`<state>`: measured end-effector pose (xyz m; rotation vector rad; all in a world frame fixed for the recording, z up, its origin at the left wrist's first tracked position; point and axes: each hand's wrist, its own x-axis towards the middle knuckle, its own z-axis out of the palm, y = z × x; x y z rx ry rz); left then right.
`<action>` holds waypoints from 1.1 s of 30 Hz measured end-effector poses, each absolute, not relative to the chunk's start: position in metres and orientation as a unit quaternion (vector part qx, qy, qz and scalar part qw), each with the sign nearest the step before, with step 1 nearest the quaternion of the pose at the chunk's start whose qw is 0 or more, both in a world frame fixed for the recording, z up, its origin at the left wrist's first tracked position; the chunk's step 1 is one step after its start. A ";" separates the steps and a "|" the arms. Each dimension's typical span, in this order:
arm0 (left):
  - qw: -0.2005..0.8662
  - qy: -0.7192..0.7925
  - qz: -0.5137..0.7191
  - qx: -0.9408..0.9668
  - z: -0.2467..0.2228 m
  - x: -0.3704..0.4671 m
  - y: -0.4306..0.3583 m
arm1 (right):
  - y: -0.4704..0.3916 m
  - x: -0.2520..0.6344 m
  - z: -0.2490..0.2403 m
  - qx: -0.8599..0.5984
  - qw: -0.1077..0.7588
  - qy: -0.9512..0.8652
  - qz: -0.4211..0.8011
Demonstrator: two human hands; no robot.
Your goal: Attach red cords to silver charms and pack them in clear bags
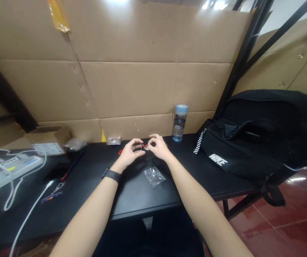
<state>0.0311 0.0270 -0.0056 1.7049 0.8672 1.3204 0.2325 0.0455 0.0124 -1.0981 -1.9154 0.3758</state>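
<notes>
Above the black table, my left hand [128, 154], with a dark watch on its wrist, closes thumb and fingers on a small dark piece [142, 146] too small to name. My right hand [159, 147] faces it, thumb and forefinger pinched on a thin red strip [146, 145] that spans the short gap between the hands. A small pale round thing shows just under the strip, partly hidden by the fingers. Something red [120, 152] pokes out beside my left hand. A crumpled clear plastic bag [154, 176] lies on the table below my hands.
A water bottle [180, 123] stands behind, near a black backpack [249, 139] on the right. To the left are a small cardboard box [49, 139], a power strip [14, 169], a white cable [31, 214], a pen [73, 166] and a keyring [53, 194]. Cardboard [132, 85] walls the back.
</notes>
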 end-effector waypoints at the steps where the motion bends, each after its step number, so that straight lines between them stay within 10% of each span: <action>1: 0.392 0.345 0.521 0.675 -0.006 0.031 0.027 | 0.046 0.233 0.012 -0.438 0.438 -0.771 0.148; 12: 0.132 0.438 0.388 0.800 -0.026 0.031 0.035 | 0.061 0.246 0.000 -0.466 0.378 -0.789 0.132; 33: 0.055 0.547 0.255 0.796 -0.024 0.036 0.030 | 0.073 0.230 -0.027 -0.446 0.388 -0.789 0.167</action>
